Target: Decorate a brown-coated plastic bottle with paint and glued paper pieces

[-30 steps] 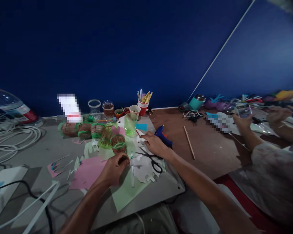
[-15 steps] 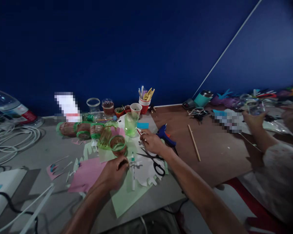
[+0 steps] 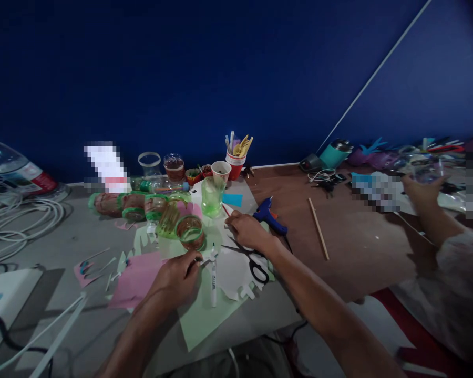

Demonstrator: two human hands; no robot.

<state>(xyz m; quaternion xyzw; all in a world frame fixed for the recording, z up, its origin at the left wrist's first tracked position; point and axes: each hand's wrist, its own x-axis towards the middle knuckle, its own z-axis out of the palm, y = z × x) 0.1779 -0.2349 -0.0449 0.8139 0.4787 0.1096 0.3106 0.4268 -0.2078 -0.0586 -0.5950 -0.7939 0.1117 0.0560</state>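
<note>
My left hand (image 3: pixel 179 278) is closed in a pinch on a small white paper piece (image 3: pixel 207 258), just left of a white marker (image 3: pixel 213 283) with a dark green tip. My right hand (image 3: pixel 249 230) rests with curled fingers on the white paper; a thin red stick (image 3: pixel 225 209) sticks out at its fingertips. Black-handled scissors (image 3: pixel 259 270) lie below that hand, across a white paper cut-out (image 3: pixel 230 275). Beyond my left hand stands a brown cup with a green rim (image 3: pixel 189 233). A clear green cup (image 3: pixel 212 199) stands past my right fingertips.
A blue glue gun (image 3: pixel 268 214) and a wooden stick (image 3: pixel 318 228) lie to the right. Pink paper (image 3: pixel 137 281) and a row of brown-and-green bottle pieces (image 3: pixel 108 205) are at left. Another person's hand (image 3: pixel 428 202) holds a clear object at far right.
The view has shifted slightly. My left hand has drawn back a little, and the white paper piece now shows at its fingertips. The right hand has barely moved.
</note>
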